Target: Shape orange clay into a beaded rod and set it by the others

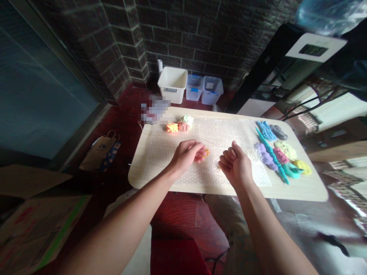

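Note:
My left hand [189,151] is over the middle of the table, its fingers closed on a small piece of orange clay [207,152] that shows at the fingertips. To its right, my right hand [236,162] is curled with the thumb up; a sliver of orange peeks out below its fingers, too small to name for sure. The hands are apart. Bubble wrap [220,131] lies under both. Beyond my left hand sit an orange clay lump [172,127], a salmon lump [184,126] and a pale green lump [187,119], close together.
At the table's right end lie several clay lumps, among them a blue one [266,130], a purple one [265,156], a yellow one [302,167] and a long teal strip [271,154]. A white bin [172,84] stands on the floor behind; a paper bag [99,152] is at left.

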The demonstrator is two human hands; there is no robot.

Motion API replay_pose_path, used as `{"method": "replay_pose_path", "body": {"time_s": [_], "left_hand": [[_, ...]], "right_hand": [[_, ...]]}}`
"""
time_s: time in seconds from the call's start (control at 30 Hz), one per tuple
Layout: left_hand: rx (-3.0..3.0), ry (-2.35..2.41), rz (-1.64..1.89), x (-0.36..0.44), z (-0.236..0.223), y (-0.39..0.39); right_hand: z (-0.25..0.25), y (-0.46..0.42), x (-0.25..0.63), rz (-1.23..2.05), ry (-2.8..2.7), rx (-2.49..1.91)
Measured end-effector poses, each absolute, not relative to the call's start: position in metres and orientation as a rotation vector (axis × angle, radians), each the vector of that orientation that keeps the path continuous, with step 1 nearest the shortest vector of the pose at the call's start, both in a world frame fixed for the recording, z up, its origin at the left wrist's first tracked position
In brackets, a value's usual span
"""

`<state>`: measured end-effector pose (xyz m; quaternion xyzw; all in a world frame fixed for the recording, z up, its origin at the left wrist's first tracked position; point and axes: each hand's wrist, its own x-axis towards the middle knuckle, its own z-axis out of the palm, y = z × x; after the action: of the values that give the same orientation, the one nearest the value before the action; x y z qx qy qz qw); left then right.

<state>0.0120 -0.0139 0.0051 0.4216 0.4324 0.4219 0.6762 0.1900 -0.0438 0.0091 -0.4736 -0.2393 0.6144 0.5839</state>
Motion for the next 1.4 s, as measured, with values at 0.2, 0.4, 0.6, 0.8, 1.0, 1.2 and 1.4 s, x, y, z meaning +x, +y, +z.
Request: {"method": "replay_pose_path", "body": {"time_s": [0.2, 0.4, 0.6, 0.8, 1.0, 1.2, 1.4], "left_hand": [[0.961, 0.988, 0.947, 0.012, 0.005, -0.015], [0.978, 0.988, 0.946, 0.012, 0.006, -0.015], [0.988, 1.006, 0.934, 0.012, 0.007, -0.015], [0.989, 1.019, 0.916, 0.013, 0.006, -0.015], [1.019, 1.011, 0.913, 0.012, 0.004, -0.014], [1.015, 1.012, 0.922, 0.012, 0.003, -0.014], [1.026, 1.026, 0.918, 0.013, 0.001, -0.014]], "right_hand": [[0.010, -0.043, 0.190, 1.524, -0.453, -1.043], [0.009, -0.045, 0.178, 1.439, -0.554, -1.134], [0.010, -0.046, 0.179, 1.433, -0.616, -1.134], [0.011, -0.044, 0.182, 1.567, -0.499, -1.003], [0.007, -0.045, 0.177, 1.450, -0.696, -1.062], [0.006, -0.045, 0.179, 1.526, -0.633, -1.039], [0.012, -0.048, 0.178, 1.566, -0.605, -1.094]]}}
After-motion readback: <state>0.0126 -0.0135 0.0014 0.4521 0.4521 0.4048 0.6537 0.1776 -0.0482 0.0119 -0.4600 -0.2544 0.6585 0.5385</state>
